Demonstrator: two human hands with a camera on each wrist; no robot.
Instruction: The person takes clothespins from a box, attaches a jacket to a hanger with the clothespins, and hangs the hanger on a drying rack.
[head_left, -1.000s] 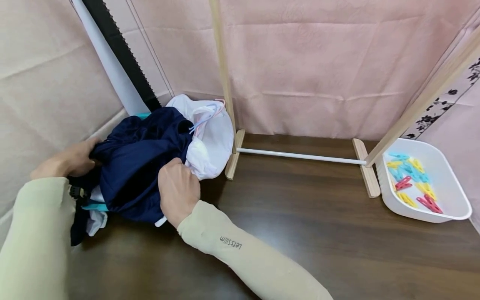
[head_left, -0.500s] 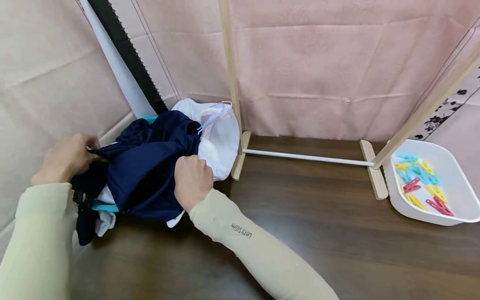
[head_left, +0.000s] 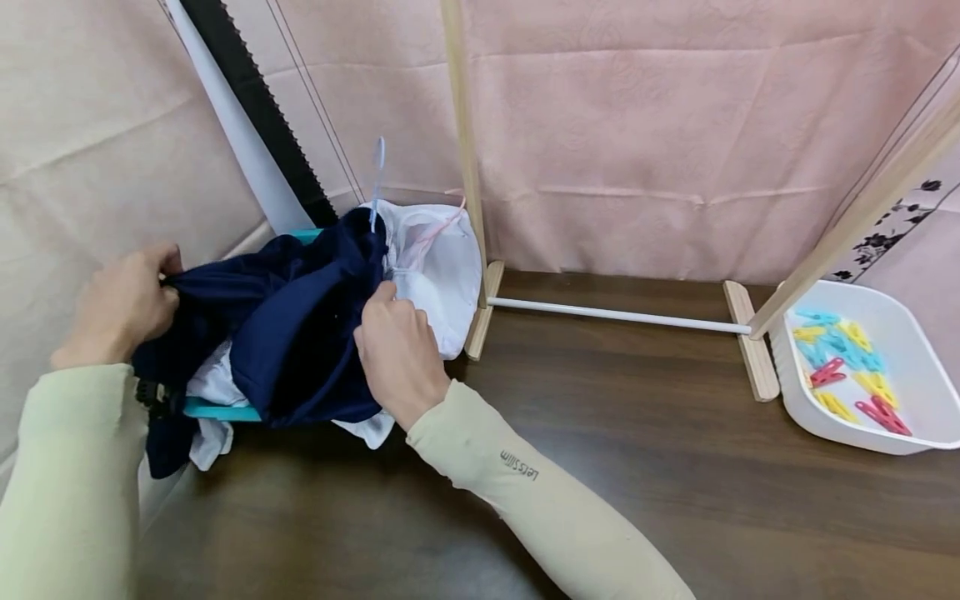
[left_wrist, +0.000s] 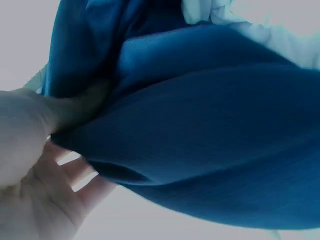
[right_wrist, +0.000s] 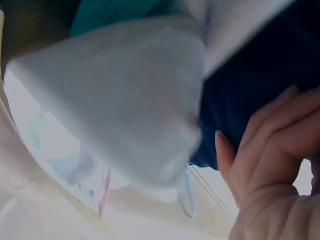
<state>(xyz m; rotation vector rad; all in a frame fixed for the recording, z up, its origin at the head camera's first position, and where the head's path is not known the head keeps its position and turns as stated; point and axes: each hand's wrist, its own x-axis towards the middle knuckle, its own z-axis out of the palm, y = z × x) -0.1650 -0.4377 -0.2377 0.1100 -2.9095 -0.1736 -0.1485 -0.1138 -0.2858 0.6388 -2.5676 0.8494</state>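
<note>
A navy garment (head_left: 300, 325) lies heaped over a teal basket (head_left: 225, 412); its exact kind is not clear. My left hand (head_left: 123, 304) pinches the garment's left edge, and in the left wrist view the thumb is on the cloth with the fingers behind it. At the opposite edge my right hand (head_left: 397, 350) grips the same cloth. A light-blue hanger hook (head_left: 380, 158) stands up from the garment's top. Beside it, a white garment (head_left: 450, 292) with a pink hanger (head_left: 442, 229) hangs over the basket's far right side.
A wooden rack post (head_left: 463, 142) stands right behind the white garment. From its foot a white bar (head_left: 615, 315) runs low to a second post (head_left: 832, 237). At the right, a white tub (head_left: 926, 392) holds several coloured clothespins. All stand on a dark wooden table (head_left: 585, 442).
The blue hook has swung from lying over the white garment to upright. My left hand has drawn the navy cloth's edge up and left. My right hand has shifted slightly right in view.
</note>
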